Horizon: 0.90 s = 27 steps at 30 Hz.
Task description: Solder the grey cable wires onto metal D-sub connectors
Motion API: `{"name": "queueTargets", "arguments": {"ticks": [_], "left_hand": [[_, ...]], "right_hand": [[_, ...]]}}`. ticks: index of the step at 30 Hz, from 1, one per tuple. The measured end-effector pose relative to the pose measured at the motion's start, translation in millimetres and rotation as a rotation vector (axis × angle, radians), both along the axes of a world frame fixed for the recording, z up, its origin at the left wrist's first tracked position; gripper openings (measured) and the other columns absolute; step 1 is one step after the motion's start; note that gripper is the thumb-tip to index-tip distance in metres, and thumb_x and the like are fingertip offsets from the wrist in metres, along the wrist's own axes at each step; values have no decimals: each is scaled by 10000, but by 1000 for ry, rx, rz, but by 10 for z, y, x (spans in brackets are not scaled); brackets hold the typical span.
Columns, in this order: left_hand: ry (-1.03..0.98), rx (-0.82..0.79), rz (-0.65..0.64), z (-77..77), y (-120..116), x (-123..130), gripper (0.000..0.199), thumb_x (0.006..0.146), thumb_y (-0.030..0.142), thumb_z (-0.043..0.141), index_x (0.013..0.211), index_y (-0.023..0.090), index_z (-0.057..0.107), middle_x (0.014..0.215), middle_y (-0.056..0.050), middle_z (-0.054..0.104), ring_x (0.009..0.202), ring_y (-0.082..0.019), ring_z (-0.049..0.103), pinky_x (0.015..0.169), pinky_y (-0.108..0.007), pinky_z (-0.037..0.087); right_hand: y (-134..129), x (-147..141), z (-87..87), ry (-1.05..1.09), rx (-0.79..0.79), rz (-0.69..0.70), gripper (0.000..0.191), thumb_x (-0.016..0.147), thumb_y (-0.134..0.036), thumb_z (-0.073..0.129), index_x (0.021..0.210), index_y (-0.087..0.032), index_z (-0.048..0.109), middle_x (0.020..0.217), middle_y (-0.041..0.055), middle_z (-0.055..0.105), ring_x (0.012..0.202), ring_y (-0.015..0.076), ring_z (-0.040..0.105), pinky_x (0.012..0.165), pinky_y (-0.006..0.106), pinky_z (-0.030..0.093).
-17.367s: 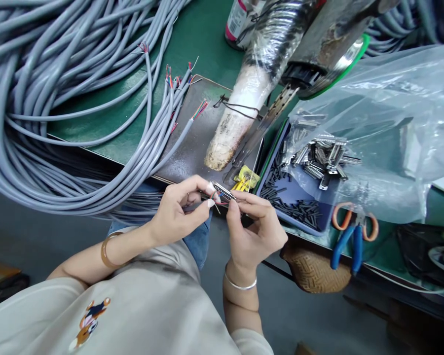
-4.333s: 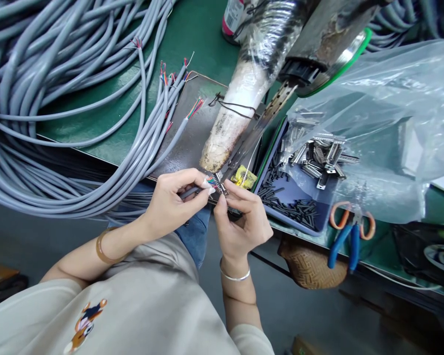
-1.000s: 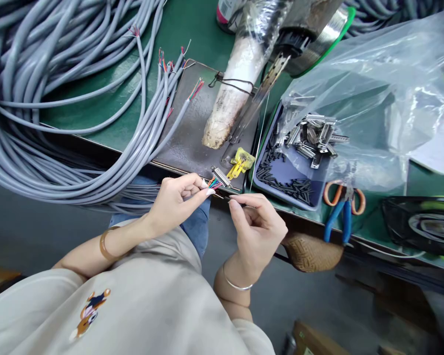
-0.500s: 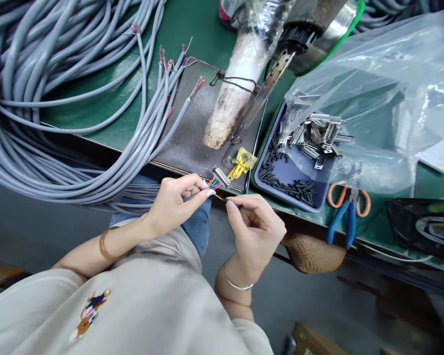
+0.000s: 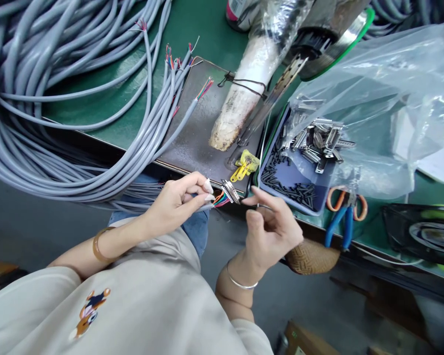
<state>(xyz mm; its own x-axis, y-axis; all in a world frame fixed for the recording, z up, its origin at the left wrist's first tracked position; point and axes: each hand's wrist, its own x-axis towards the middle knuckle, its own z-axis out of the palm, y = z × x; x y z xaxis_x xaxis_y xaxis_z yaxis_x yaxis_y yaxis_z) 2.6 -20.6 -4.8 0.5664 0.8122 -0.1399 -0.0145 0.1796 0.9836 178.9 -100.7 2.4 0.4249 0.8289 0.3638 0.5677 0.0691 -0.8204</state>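
Observation:
Between thumb and index finger, my left hand (image 5: 181, 197) pinches a grey cable just behind its fanned coloured wires (image 5: 221, 198). Those wires run into the back of a metal multi-pin connector (image 5: 231, 191), which sticks out past my fingertips at the bench edge. My right hand (image 5: 272, 224) is just right of the connector, apart from it. Its index finger points toward the connector and the thumb is held away from it; I make out nothing held between them. A yellow clip (image 5: 244, 166) lies on the dark plate (image 5: 192, 128) just beyond the connector.
Grey cables (image 5: 96, 182) with stripped ends heap at left. A soldering iron (image 5: 270, 106) beside a wrapped white stick (image 5: 237, 108) points toward me. A blue tray (image 5: 286, 175) holds black sleeves and connectors under a plastic bag (image 5: 370, 98). Pliers (image 5: 342, 217) lie right of it.
My right hand has moved right, away from the wires, and its thumb and index finger have parted. My left hand keeps its pinch, and more of the connector's wires show.

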Motion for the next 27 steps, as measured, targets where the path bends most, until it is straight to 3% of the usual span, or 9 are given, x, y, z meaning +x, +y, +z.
{"name": "queueTargets", "arguments": {"ticks": [2,4,7,10,12,16,21,27], "left_hand": [[15,73,14,-8,-19,-9,176,1000,344,624,1006,169,634,806,-11,679,625,-85,612,546,-165,474],[37,200,13,-13,-28,-19,141,1025,299,577,1034,169,631,855,-21,689,650,-85,634,571,-167,503],[34,586,22,-17,-27,-33,142,1024,225,578,1129,175,659,965,-53,741,761,-105,696,668,-180,557],[106,1013,42,-25,-31,-27,150,1012,218,614,1131,199,702,1071,-80,766,827,-111,725,699,-175,554],[186,1127,88,-35,-41,-7,122,1021,189,591,1052,192,710,1018,-66,770,738,-85,708,639,-157,520],[223,1186,172,-69,-48,37,121,1009,117,572,1017,170,681,971,-62,772,743,-102,732,671,-174,533],[262,1220,139,-85,-24,41,131,1015,121,552,1046,177,667,1021,-69,776,773,-111,748,664,-179,538],[133,915,113,-6,2,29,98,943,76,622,928,172,632,1045,-92,777,930,-142,749,754,-192,572]], "right_hand": [[20,38,17,-3,-38,-8,268,920,-318,734,1179,-265,775,888,3,747,485,55,323,463,246,289],[54,47,29,-19,-133,60,217,925,-335,727,1114,-258,799,797,-9,724,484,60,328,461,242,288],[100,28,22,-28,-189,81,225,950,-369,691,1096,-244,808,649,-34,634,491,75,346,471,240,304],[111,4,9,-18,-182,61,251,964,-386,674,1121,-240,804,653,-31,622,507,81,364,485,242,319],[104,-8,11,-18,-176,66,241,965,-385,676,1115,-248,806,663,-29,626,511,81,367,487,242,321],[99,-22,19,-5,-162,59,230,968,-378,679,1119,-258,803,701,-20,665,525,86,445,500,240,366],[115,-34,-2,12,-186,51,250,975,-407,666,1108,-244,801,754,3,709,571,107,541,530,250,433],[125,-81,10,-36,-193,95,240,992,-378,644,1130,-254,797,734,-4,691,545,97,488,508,249,394]]}}
